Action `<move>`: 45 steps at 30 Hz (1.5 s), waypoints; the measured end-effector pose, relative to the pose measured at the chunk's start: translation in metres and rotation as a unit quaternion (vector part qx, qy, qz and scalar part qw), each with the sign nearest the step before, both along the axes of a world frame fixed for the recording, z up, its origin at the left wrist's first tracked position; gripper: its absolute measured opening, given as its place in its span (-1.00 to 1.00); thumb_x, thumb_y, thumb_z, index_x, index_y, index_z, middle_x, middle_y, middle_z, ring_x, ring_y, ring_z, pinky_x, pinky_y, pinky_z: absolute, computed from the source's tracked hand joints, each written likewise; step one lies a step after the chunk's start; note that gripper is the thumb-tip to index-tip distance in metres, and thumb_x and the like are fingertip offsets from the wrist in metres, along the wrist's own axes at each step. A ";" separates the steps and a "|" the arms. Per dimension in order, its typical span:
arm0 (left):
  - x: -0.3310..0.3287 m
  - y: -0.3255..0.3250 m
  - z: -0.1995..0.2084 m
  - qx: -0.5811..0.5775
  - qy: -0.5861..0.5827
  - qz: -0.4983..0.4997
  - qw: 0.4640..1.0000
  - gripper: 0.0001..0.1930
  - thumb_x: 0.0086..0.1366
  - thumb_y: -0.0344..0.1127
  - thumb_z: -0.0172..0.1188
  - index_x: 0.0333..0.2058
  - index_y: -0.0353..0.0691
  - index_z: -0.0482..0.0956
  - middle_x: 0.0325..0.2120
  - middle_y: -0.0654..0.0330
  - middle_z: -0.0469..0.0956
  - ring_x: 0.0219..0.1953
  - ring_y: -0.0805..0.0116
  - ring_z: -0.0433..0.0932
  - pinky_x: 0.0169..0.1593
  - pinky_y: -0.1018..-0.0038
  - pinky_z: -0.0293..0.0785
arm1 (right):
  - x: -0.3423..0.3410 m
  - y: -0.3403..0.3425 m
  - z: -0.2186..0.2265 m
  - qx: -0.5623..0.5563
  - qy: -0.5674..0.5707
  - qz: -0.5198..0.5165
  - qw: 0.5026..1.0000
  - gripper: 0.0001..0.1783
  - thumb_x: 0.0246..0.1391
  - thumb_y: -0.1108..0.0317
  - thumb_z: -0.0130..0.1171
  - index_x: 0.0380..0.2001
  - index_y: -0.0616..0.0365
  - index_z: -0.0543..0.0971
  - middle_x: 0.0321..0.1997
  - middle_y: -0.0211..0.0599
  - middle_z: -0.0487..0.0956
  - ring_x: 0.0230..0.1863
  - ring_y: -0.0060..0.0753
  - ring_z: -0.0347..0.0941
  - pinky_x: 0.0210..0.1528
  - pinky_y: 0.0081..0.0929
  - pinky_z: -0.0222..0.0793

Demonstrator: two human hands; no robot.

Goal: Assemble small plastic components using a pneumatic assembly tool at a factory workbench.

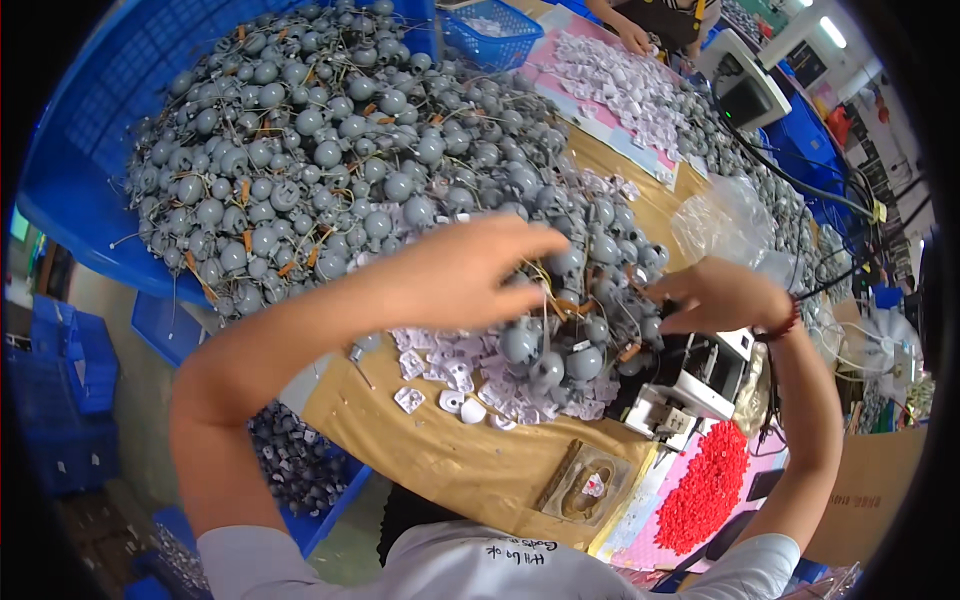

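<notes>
Balls r gry, flat pcs wht, bits red, bin blu.

Well lit; ceiling tube glaring upper R; glints on grey balls; fisheye bend, blk rim.

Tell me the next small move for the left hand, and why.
I'd probably ease one grey ball free gently with the left hand: its fingers stand parted over the pile, the right hand is at the opposite side, and thin wires run among the balls, so a hard tug might snag.
</notes>
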State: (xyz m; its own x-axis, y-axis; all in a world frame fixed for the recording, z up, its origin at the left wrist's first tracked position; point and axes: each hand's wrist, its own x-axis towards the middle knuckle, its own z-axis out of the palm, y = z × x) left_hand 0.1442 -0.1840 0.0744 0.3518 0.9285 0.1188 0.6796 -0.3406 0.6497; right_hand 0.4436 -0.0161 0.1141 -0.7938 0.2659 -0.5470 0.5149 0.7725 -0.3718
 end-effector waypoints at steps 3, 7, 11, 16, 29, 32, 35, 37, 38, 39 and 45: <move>-0.069 0.009 -0.005 -0.124 -0.101 0.243 0.957 -0.51 0.34 -0.31 0.22 0.22 -0.24 0.44 0.04 0.07 0.55 0.09 0.30 0.54 0.09 0.30 0.51 | -0.044 0.049 0.019 -0.061 0.007 -0.052 0.997 -0.74 0.29 0.19 0.16 -0.22 0.15 0.66 -0.38 -0.36 0.70 -0.39 -0.50 0.65 -0.32 -0.57 0.54; -0.148 0.038 -0.055 -0.275 -0.173 0.381 0.866 -0.44 0.42 -0.02 0.12 0.23 -0.27 0.38 0.02 0.08 0.54 0.05 0.32 0.53 0.04 0.46 0.46 | -0.154 0.133 -0.035 -0.132 0.218 -0.201 0.946 -0.47 0.32 0.00 0.14 0.09 0.26 0.53 0.00 -0.27 0.61 0.00 -0.48 0.52 0.05 -0.47 0.50; -0.160 0.085 -0.088 -0.374 -0.158 0.388 0.827 -0.28 0.43 0.20 0.03 0.30 -0.29 0.28 0.18 0.06 0.40 0.15 0.29 0.44 0.19 0.30 0.41 | -0.227 0.231 -0.122 0.041 0.221 -0.242 0.944 -0.21 0.27 -0.27 0.03 0.16 0.29 0.52 0.13 -0.07 0.58 0.17 -0.21 0.48 0.18 -0.31 0.39; -0.153 0.094 -0.094 -0.412 -0.166 0.367 0.817 0.20 0.25 0.51 0.00 0.47 -0.27 -0.37 0.49 -0.19 -0.24 0.52 -0.13 -0.22 0.46 -0.06 -0.14 | -0.298 0.248 -0.175 -0.020 0.153 -0.263 0.952 0.07 0.15 -0.55 -0.13 0.24 0.32 0.45 0.29 0.06 0.46 0.30 -0.08 0.38 0.28 -0.27 0.28; -0.128 0.102 -0.108 -0.279 -0.426 0.489 0.708 0.17 0.07 0.35 0.39 0.43 -0.21 -0.01 0.36 -0.05 0.20 0.34 0.00 0.30 0.21 -0.03 0.42 | -0.331 0.167 -0.131 -0.349 0.139 -0.234 0.897 -0.02 0.14 -0.49 0.01 0.39 0.03 0.32 0.31 -0.29 0.43 0.22 -0.41 0.40 0.23 -0.36 0.36; -0.137 0.105 -0.127 -0.279 -0.597 0.342 0.670 -0.07 0.13 0.28 0.38 0.31 -0.18 0.29 0.22 0.02 0.42 0.17 0.15 0.52 0.14 0.08 0.53 | -0.324 0.165 -0.134 -0.376 0.117 -0.202 0.897 0.01 0.13 -0.48 0.04 0.41 0.04 0.29 0.44 -0.21 0.31 0.34 -0.33 0.31 0.32 -0.30 0.28; -0.127 0.089 -0.097 -0.257 -0.608 0.320 0.680 -0.34 0.23 0.17 0.34 0.14 -0.15 0.48 -0.02 0.16 0.60 -0.05 0.27 0.65 0.05 0.22 0.62 | -0.311 0.125 -0.104 -0.322 0.158 -0.210 0.910 0.02 0.11 -0.45 0.10 0.40 0.08 0.30 0.40 -0.20 0.35 0.34 -0.33 0.31 0.30 -0.28 0.31; -0.114 0.092 -0.086 -0.266 -0.609 0.269 0.697 -0.41 0.27 0.13 0.31 0.10 -0.16 0.49 -0.11 0.18 0.62 -0.10 0.28 0.66 0.02 0.26 0.65 | -0.295 0.121 -0.098 -0.341 0.166 -0.230 0.896 0.05 0.07 -0.44 0.12 0.41 0.08 0.25 0.44 -0.18 0.26 0.39 -0.25 0.20 0.33 -0.17 0.20; -0.109 0.096 -0.079 -0.258 -0.605 0.265 0.705 -0.42 0.28 0.12 0.30 0.10 -0.17 0.50 -0.10 0.17 0.62 -0.10 0.29 0.66 0.02 0.26 0.65 | -0.292 0.128 -0.104 -0.350 0.171 -0.248 0.887 0.08 0.04 -0.45 0.13 0.43 0.06 0.20 0.48 -0.16 0.16 0.43 -0.17 0.09 0.36 -0.06 0.09; -0.107 0.094 -0.075 -0.253 -0.600 0.268 0.710 -0.43 0.28 0.11 0.30 0.09 -0.17 0.50 -0.10 0.16 0.62 -0.10 0.29 0.66 0.03 0.25 0.64 | -0.284 0.127 -0.104 -0.370 0.154 -0.213 0.891 0.23 -0.08 -0.57 0.11 0.48 0.01 0.09 0.55 -0.12 -0.03 0.52 -0.03 -0.11 0.41 0.14 -0.09; -0.060 0.074 -0.013 -0.194 -0.507 0.336 0.769 -0.62 0.39 -0.09 0.19 0.01 -0.25 0.56 -0.19 0.13 0.64 -0.24 0.29 0.66 -0.20 0.29 0.71 | -0.214 0.068 -0.024 -0.530 0.212 -0.206 0.795 -0.35 0.34 0.06 0.08 0.39 0.08 0.26 0.31 -0.22 0.45 0.26 -0.38 0.41 0.33 -0.35 0.33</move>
